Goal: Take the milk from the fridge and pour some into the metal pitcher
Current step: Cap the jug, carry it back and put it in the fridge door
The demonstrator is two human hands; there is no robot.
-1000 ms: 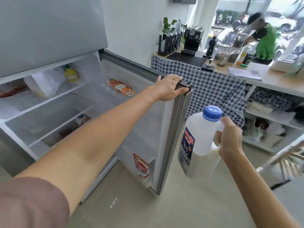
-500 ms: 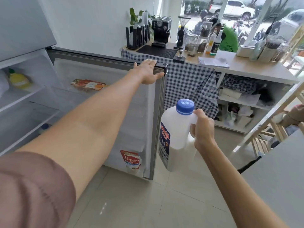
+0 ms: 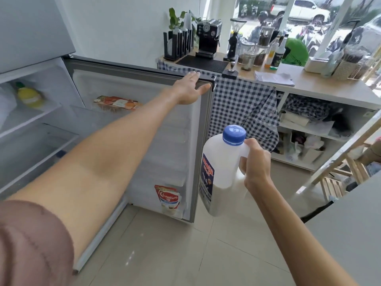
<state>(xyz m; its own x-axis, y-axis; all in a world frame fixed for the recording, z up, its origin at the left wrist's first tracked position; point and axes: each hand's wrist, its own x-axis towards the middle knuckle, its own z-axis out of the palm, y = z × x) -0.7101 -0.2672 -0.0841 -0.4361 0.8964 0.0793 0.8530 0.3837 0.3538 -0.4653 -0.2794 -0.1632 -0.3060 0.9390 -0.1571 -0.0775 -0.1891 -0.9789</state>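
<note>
Milk jug is out of the fridge, hanging upright in my right hand just right of the open fridge door, above the tiled floor. Fingers curled round the jug's handle near the neck. Blue cap on. Jug is translucent white; milk level reads roughly half, label faces left toward the door edge.

My left hand is stretched out flat on the door's top outer corner, fingers straight, thumb lying along the inner gasket side. Not gripping, just resting/pressing on it.

Door stands wide. Its lower shelf holds a red and white pouch; an upper shelf holds a flat orange packet. Fridge interior at left: white shelves, a yellow squeeze bottle on the upper one.

Beyond the door: a counter with a blue checked cloth hanging over its front. On the counter are a black espresso machine, a grinder, jars and bottles, and a stack of papers. Can't make out a metal pitcher among the counter clutter.
</note>
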